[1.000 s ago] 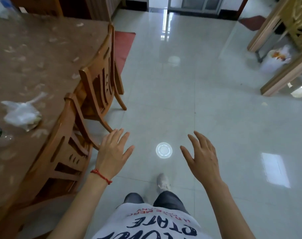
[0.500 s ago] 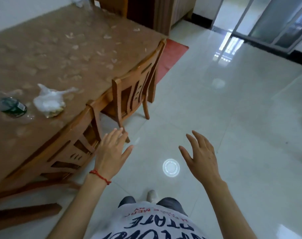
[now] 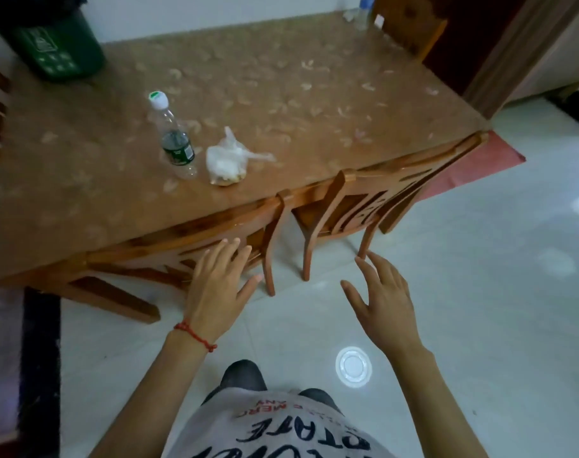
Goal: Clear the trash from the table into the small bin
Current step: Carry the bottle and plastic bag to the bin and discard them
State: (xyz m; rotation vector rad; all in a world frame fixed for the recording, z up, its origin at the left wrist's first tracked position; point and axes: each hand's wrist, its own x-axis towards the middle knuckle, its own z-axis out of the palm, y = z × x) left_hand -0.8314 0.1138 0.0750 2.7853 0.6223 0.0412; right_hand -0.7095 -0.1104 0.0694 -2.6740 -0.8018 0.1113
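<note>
A clear plastic bottle [image 3: 174,137] with a white cap and dark green label stands on the brown table [image 3: 281,94]. Right beside it lies a tied white plastic bag [image 3: 227,161] with scraps inside. A small dark green bin [image 3: 58,44] stands on the table's far left corner. My left hand [image 3: 220,282] is open, fingers spread, in front of a chair back, below the table's near edge. My right hand [image 3: 384,299] is open too, hovering over the floor. Both hands hold nothing and are well short of the trash.
Two wooden chairs [image 3: 374,206] are pushed in along the near table edge between me and the trash. Another bottle [image 3: 364,11] stands at the far table edge by a third chair. A red mat [image 3: 479,163] lies at the right, on glossy white tiles.
My view has swung left so that the whole table, the bottle, the bag and the green bin are now in sight. Both hands stay open and raised in front of me.
</note>
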